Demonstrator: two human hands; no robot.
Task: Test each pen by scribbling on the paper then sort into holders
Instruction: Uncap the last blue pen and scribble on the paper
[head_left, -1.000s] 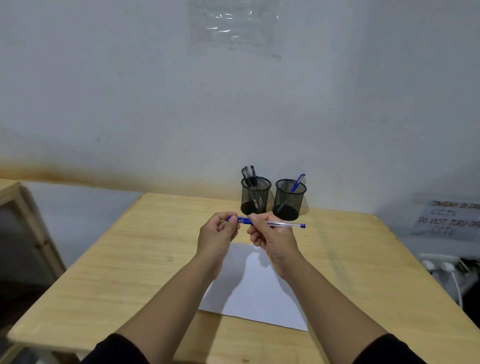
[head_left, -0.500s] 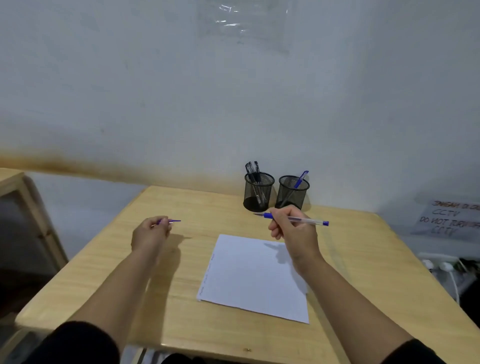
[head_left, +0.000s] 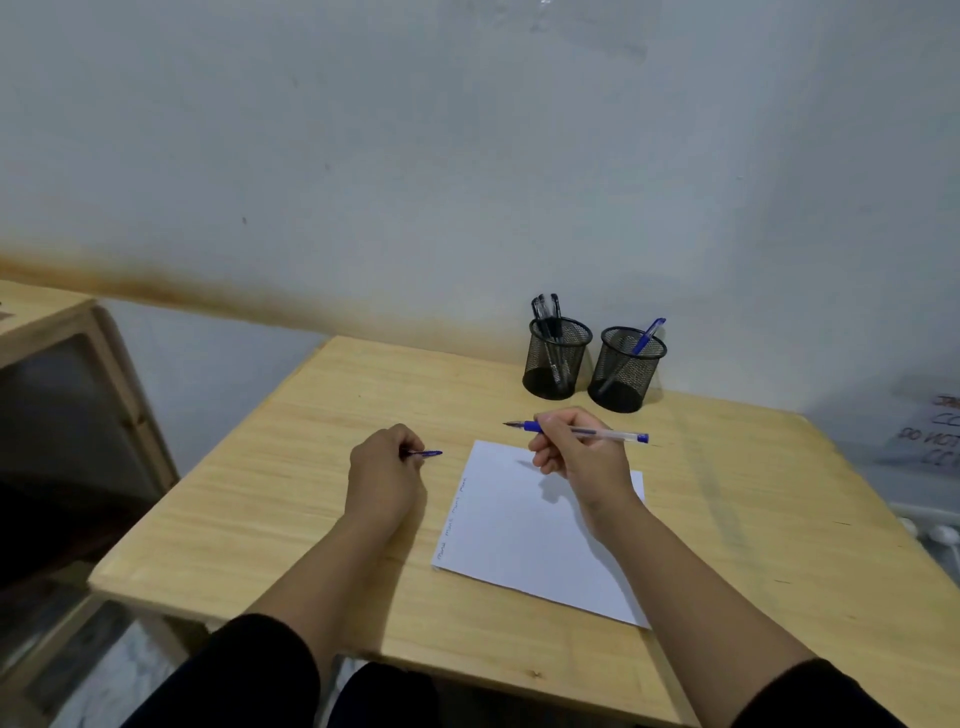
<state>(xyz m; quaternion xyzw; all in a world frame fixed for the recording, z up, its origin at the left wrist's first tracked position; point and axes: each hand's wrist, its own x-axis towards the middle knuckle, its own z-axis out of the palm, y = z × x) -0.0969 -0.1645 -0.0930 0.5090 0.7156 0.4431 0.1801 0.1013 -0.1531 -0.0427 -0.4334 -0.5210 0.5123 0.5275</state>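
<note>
My right hand (head_left: 576, 457) grips an uncapped blue pen (head_left: 605, 433), its tip pointing left above the far edge of the white paper (head_left: 524, 540). My left hand (head_left: 382, 478) rests on the table left of the paper and pinches the blue pen cap (head_left: 428, 453). Faint scribbles run along the paper's left edge. Two black mesh holders stand at the back: the left holder (head_left: 558, 358) has black pens, the right holder (head_left: 628, 369) has one blue pen.
The wooden table (head_left: 291, 499) has its left edge and front edge close to my arms. A second wooden piece of furniture (head_left: 62, 332) stands to the left. A wall runs behind the holders, and a paper sign (head_left: 930, 436) sits at far right.
The hands pulled the cap off the pen and moved apart. My left hand with the cap then came back toward the paper, and my right hand lowered over it.
</note>
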